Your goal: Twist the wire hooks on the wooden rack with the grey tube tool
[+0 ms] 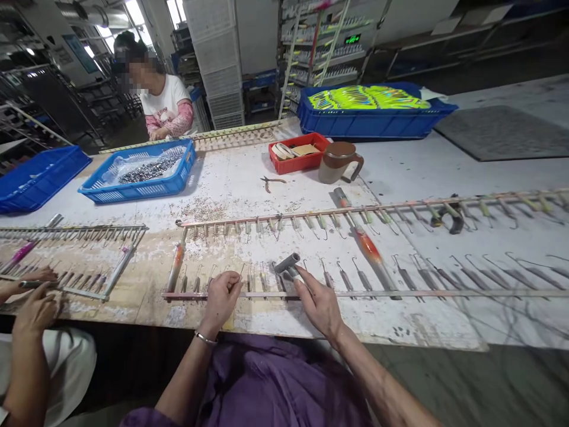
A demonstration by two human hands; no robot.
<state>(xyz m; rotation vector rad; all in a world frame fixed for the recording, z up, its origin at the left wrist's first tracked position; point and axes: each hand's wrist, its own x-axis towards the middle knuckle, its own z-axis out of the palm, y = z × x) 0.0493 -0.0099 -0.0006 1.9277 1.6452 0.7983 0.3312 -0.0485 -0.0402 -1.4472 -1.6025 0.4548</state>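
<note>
My left hand [223, 302] is pinched closed just above the near bar of a long metal rack [253, 295]. Whatever sits between its fingertips is too small to make out. My right hand [320, 302] is wrapped round the handle of a grey T-shaped metal tool [287, 262], whose tubular head points toward the middle of the rack. Along both bars of the rack stand several small grey pieces with thin wire hooks [344, 277]. Some hooks lie between my two hands.
Pliers [268, 184], a red tray [299, 159] and a brown mug [340, 161] lie beyond the rack. Blue trays [142, 193] stand farther back, one holding yellow-green items [368, 98]. A co-worker's hands [38, 290] work at left; another person [164, 104] is across the table.
</note>
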